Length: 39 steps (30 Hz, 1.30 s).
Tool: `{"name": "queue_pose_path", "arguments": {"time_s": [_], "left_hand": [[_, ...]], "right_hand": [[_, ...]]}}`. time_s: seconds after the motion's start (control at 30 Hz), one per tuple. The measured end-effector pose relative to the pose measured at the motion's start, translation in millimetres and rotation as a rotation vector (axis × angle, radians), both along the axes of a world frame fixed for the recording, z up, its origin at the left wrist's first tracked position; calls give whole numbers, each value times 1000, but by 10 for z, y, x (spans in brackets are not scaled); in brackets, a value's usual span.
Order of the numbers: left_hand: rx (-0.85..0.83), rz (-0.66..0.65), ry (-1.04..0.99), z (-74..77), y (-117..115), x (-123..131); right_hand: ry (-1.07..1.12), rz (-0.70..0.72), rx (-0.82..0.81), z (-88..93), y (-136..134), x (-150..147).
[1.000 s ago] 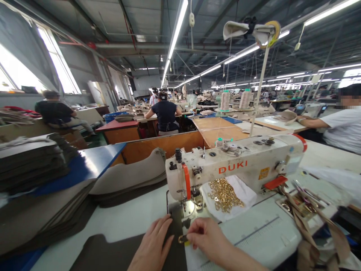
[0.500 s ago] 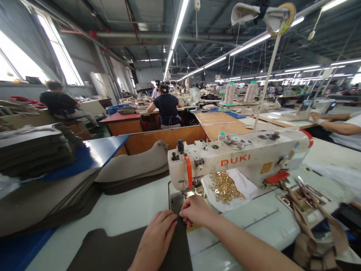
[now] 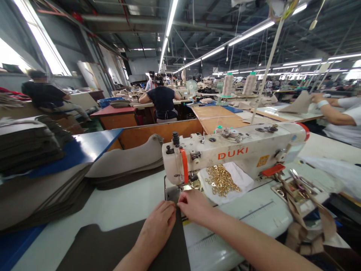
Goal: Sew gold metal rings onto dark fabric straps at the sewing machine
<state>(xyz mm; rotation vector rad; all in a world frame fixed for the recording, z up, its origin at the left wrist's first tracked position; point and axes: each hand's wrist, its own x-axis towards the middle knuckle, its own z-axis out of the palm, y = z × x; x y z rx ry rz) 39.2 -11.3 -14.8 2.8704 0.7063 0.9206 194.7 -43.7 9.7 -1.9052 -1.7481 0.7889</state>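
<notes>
A dark grey-brown fabric panel point(image 3: 118, 241) lies on the sewing table, its corner running up to the needle area of a white sewing machine point(image 3: 234, 152). My left hand point(image 3: 159, 224) rests over that corner, fingers bent and pressed together on the fabric. Close beside it, my right hand point(image 3: 194, 205) is closed in a pinch just in front of the presser foot. Whatever sits between those fingertips is too small or hidden. Gold metal rings point(image 3: 221, 180) lie heaped on a white cloth point(image 3: 243, 180) under the machine's arm.
Stacked grey fabric pieces point(image 3: 126, 162) lie left of the machine, with more on a blue-topped table point(image 3: 104, 141). At the right, a tray point(image 3: 310, 199) holds scissors and tan straps point(image 3: 303, 222). A co-worker's hands point(image 3: 318, 99) hold fabric at the far right.
The camera view has shifted slightly. My hands stay together near the needle, fingers a little more tightly gathered. The co-worker at the right has raised a piece of fabric.
</notes>
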Motion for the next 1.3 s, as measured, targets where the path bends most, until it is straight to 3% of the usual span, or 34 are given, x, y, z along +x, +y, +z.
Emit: {"name": "queue_pose_path", "arguments": {"time_s": [0.3,0.73,1.03,1.13,1.3], "left_hand": [[-13,1,-68,-33,18,-13],[-24,-9,82,-19,32,-3],[82,-15,50,-4,-1,2],[135,-23,28,-7,5,0],[191,-25,53,-42,21,-17]], "right_hand": [[-430,325,432,-283,-265,163],[-519,414,462,-215,-258,166],[-598,773,537,19,-706,421],[-597,771,539,13,-758,383],[-524,606,565,-135,-634,244]]}}
